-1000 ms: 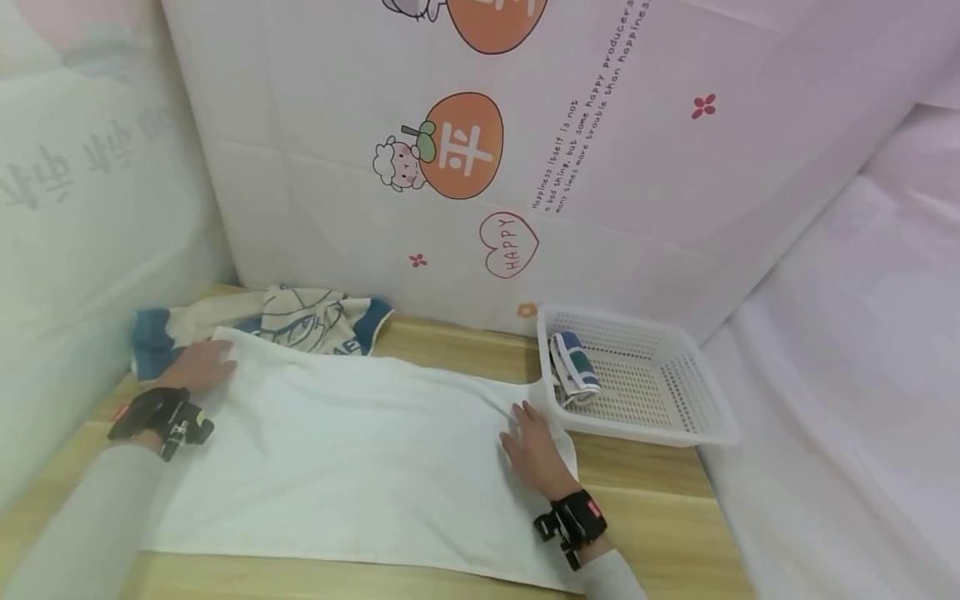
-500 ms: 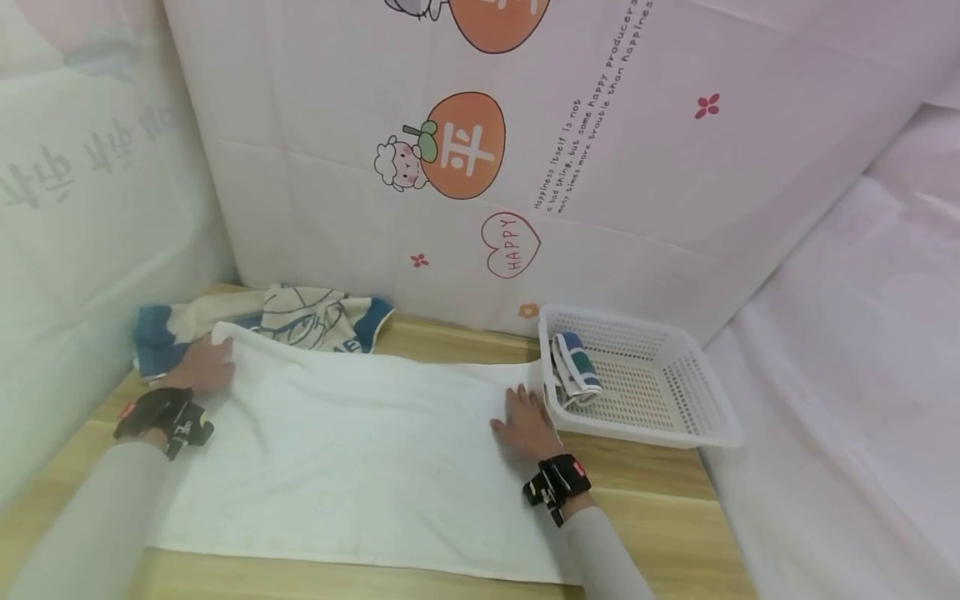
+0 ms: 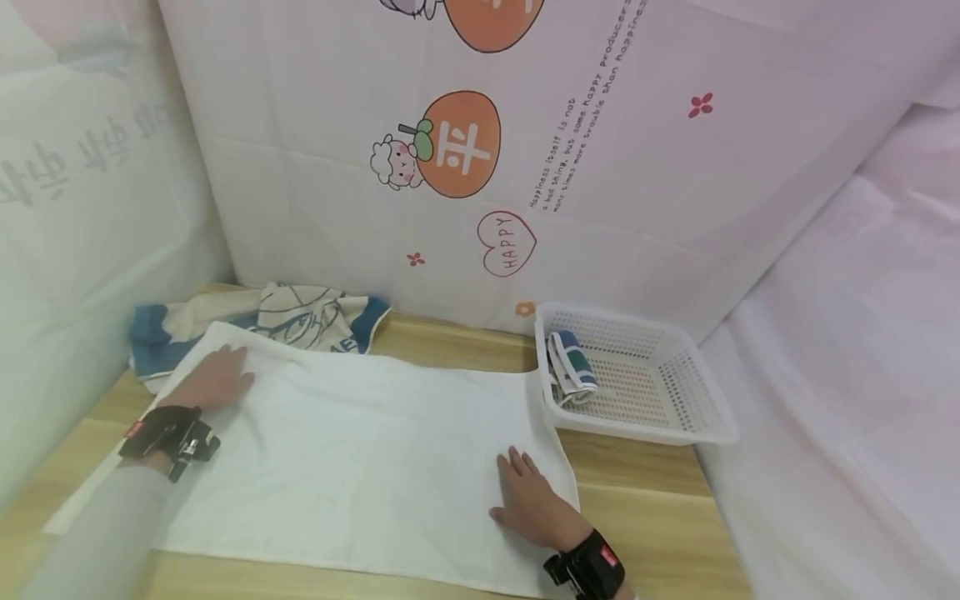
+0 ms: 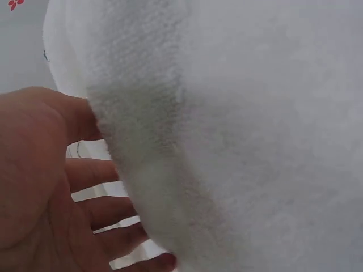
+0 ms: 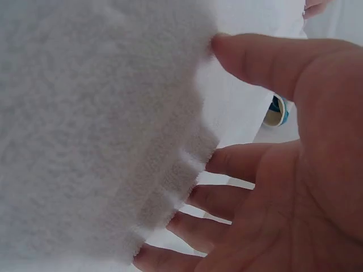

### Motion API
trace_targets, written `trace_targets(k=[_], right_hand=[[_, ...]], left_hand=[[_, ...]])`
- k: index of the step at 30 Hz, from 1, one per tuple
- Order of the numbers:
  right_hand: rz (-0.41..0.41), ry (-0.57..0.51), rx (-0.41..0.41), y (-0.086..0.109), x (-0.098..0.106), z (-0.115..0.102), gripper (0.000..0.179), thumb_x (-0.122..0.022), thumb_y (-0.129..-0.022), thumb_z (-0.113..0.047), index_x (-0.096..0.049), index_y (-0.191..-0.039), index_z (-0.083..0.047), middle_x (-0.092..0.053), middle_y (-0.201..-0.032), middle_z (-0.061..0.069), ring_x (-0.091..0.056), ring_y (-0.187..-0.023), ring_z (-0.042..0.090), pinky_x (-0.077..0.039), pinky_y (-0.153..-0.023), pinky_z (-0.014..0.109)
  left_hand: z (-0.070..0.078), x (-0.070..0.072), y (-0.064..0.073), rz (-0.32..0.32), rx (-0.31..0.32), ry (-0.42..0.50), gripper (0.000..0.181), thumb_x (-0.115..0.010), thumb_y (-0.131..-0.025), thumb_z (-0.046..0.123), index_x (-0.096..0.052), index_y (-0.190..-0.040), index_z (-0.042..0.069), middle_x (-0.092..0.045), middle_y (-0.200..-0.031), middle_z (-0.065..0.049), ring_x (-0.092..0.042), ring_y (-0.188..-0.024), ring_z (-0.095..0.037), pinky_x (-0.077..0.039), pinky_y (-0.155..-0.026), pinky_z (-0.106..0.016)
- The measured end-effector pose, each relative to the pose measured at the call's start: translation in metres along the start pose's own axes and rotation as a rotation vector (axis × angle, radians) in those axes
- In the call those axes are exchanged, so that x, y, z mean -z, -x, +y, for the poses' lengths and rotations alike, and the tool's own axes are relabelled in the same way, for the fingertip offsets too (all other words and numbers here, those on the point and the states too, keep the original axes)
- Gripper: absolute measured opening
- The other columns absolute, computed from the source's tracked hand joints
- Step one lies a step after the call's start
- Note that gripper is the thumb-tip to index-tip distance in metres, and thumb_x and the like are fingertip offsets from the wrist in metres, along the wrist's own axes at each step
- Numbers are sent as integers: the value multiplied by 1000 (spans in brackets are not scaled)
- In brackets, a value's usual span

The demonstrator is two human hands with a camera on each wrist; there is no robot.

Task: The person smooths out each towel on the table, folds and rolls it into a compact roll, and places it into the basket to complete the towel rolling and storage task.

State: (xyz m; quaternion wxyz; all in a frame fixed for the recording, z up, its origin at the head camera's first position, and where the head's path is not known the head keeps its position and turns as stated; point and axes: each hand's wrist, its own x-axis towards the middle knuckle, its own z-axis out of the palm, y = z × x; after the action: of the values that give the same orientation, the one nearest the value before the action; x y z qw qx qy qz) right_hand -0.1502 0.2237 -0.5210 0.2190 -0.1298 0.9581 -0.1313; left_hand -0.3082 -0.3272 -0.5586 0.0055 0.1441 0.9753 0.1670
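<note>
A white towel (image 3: 367, 467) lies spread across the wooden table, with faint wrinkles on it. On its upper left part rests my left hand (image 3: 213, 382), fingers extended over the cloth. My right hand (image 3: 532, 504) presses flat near the towel's right edge, its fingers spread. Close up in the left wrist view, the terry cloth (image 4: 255, 141) meets the spread fingertips of the left hand (image 4: 34, 175). The right wrist view has the right hand (image 5: 283, 209) with straight fingers touching the same fabric (image 5: 102, 124).
A crumpled beige and blue printed towel (image 3: 300, 321) lies behind the white one at the back left. At the back right stands a white plastic basket (image 3: 645, 432), holding a rolled striped towel (image 3: 573, 364). Printed fabric (image 3: 600, 242) walls enclose the wooden table (image 3: 652, 517).
My left hand has shifted slightly right and inward, and the towel's left edge now reaches further out left. After moving up toward the basket, my right hand has come back down the right side.
</note>
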Motion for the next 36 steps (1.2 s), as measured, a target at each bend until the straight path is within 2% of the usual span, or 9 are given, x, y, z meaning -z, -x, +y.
trace_targets(k=[2,4,8,13,18,22,28,31,36], right_hand=[[-4,-12,6,3,-2,1,79,-69,-96,-40,-35,-156,-1,-21,-164,29,-20,-151,48,-29,-117,65],[-10,-20,9,5,0,1,76,-68,-96,-41,-37,-154,-1,-24,-163,29,-23,-151,48,-29,-117,64],[-7,-36,21,4,5,1,72,-66,-97,-41,-42,-152,-1,-29,-161,30,-28,-149,48,-31,-117,61],[15,-64,54,2,4,1,69,-65,-98,-40,-43,-151,-1,-31,-160,31,-29,-148,49,-31,-117,61],[39,-81,78,0,0,0,67,-64,-99,-38,-43,-151,0,-31,-159,31,-29,-148,49,-30,-117,61],[58,-88,94,2,-2,0,65,-63,-100,-36,-44,-150,2,-32,-159,32,-28,-148,49,-29,-118,62],[85,-105,115,6,-2,1,64,-62,-101,-34,-43,-150,4,-30,-158,33,-26,-148,51,-26,-118,64],[92,-100,119,7,-1,1,65,-61,-101,-35,-42,-150,3,-30,-159,32,-25,-149,49,-26,-119,63],[108,-108,116,8,-2,4,64,-61,-101,-34,-42,-150,3,-30,-158,33,-25,-149,50,-26,-119,64]], left_hand=[[11,12,5,-18,54,26,44,-45,-103,23,-51,-124,-16,-59,-115,-41,-57,-106,-58,-46,-93,-68],[29,25,6,55,71,86,38,-47,-101,18,-56,-120,-14,-61,-114,-39,-58,-107,-56,-46,-93,-68],[50,36,-9,173,5,194,37,-53,-100,11,-57,-130,-11,-57,-130,-37,-50,-123,-57,-38,-104,-68],[51,30,-42,20,-33,201,39,-52,-105,22,-60,-132,-5,-64,-127,-28,-58,-119,-47,-45,-101,-65],[39,31,-54,-46,5,100,33,-52,-105,24,-69,-109,-3,-71,-94,-16,-66,-84,-33,-53,-78,-54],[26,37,-48,-99,75,-5,29,-55,-99,21,-67,-105,-5,-69,-91,-19,-64,-82,-37,-51,-78,-62],[15,52,-30,-198,147,-35,52,-62,-93,29,-56,-125,-11,-56,-122,-40,-49,-113,-62,-35,-93,-81],[11,60,-21,-213,152,-49,54,-65,-91,31,-56,-121,-13,-55,-118,-41,-45,-110,-66,-31,-94,-82],[5,68,-12,-215,111,-55,36,-65,-89,19,-61,-111,-10,-62,-111,-36,-48,-103,-62,-28,-92,-80]])
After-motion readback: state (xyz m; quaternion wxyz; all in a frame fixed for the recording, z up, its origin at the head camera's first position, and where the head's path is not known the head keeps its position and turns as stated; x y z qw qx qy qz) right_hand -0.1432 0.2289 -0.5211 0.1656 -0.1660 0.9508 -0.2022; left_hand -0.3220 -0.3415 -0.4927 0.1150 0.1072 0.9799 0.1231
